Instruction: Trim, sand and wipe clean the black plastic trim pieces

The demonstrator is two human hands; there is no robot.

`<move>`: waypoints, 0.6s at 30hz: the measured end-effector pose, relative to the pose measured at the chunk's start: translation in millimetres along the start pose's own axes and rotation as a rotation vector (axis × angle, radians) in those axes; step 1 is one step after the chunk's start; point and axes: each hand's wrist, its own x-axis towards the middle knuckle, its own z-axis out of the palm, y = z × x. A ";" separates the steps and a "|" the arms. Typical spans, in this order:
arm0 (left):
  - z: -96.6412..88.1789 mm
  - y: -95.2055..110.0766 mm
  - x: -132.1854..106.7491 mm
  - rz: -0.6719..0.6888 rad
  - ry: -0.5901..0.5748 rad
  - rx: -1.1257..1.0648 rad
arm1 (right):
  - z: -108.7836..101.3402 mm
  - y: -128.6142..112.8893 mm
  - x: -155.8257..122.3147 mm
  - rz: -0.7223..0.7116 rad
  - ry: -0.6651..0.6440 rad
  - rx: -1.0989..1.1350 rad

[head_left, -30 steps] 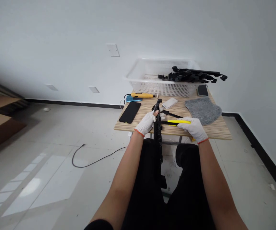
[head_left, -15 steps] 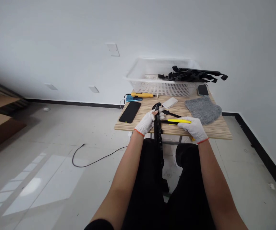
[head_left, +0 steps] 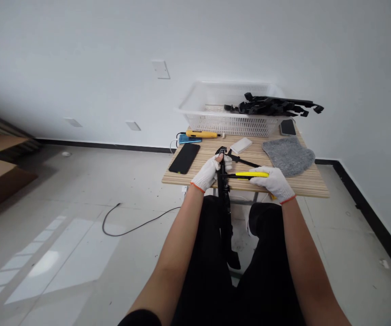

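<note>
Tipped nearer since the first frame, the far end of a long black strip (head_left: 224,190) now sits a little lower, and the yellow-handled tool (head_left: 251,174) has slid slightly left. Head view: a gloved worker's left hand (head_left: 209,173) pinches the strip near its far end — thumb tip apparently bare on top, fingers curled around — while the right hand (head_left: 272,181) closes on the tool, its dark end reaching the strip's right side; whether they touch is hard to tell. The strip runs from over the desk's (head_left: 258,147) near edge down between the knees.

It looks light and fairly stiff, probably plastic, with small side clips that could snap; the plain body offers the safest hold, clear of the tool, though knit gloves may slip on it. More black parts (head_left: 266,106) fill the far white basket (head_left: 229,123). No brand, label or writing is legible.
</note>
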 end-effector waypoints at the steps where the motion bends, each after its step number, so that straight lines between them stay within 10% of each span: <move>1: -0.5 -0.6 0.9 0.005 0.015 -0.003 | -0.6 0.2 -0.2 -0.006 -0.005 -0.003; 18: -4.3 15.0 8.1 0.101 0.281 -0.448 | -6.2 3.7 -3.8 0.028 -0.099 0.021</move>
